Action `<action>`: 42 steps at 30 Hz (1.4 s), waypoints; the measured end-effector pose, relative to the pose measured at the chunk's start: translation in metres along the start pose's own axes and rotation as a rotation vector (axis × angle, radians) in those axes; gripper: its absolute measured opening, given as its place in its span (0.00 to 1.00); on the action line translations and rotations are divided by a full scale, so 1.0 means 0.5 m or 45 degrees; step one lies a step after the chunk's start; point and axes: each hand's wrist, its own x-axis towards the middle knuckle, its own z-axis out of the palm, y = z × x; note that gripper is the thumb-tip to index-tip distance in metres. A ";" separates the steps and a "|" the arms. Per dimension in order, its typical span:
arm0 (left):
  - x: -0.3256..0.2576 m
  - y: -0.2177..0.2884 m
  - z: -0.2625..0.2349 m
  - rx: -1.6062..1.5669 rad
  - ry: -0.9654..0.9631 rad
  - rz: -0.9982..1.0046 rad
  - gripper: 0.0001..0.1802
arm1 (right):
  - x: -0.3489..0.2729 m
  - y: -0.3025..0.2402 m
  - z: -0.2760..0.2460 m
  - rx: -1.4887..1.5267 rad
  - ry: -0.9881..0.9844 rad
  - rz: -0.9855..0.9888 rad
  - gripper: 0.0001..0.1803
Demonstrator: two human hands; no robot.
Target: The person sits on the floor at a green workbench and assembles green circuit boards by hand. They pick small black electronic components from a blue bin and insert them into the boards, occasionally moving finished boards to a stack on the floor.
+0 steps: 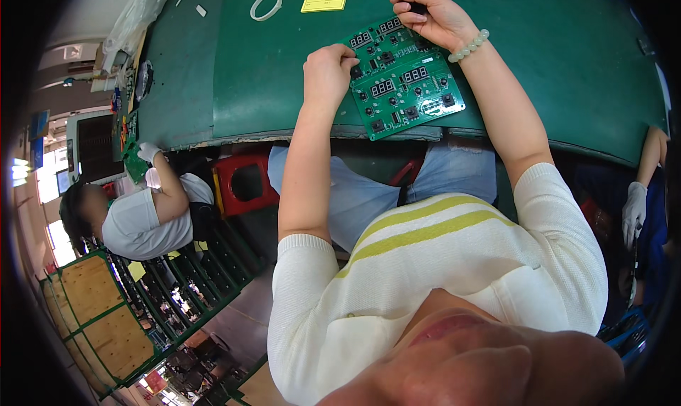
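Gripping the green circuit board (401, 87) by its left edge with the curled left hand (327, 73), and holding a small black piece (417, 9) in the half-folded right hand (438, 17).

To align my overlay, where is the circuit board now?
In the head view, the circuit board is above and right of centre, by the table's near edge, left hand at its left side, right hand by its far right corner.
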 end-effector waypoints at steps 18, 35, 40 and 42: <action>0.034 -0.012 -0.015 -0.010 -0.208 -0.157 0.10 | 0.002 -0.013 -0.006 -0.249 0.235 -0.184 0.09; 0.028 0.075 0.006 -0.419 0.285 0.289 0.11 | -0.024 0.007 0.024 -1.995 0.163 -0.331 0.13; 0.049 0.073 0.020 -0.650 0.193 0.405 0.11 | -0.018 0.000 0.002 -1.688 0.140 -0.392 0.14; 0.048 0.079 0.032 -0.718 0.263 0.394 0.10 | -0.019 0.001 0.006 -1.635 0.141 -0.354 0.14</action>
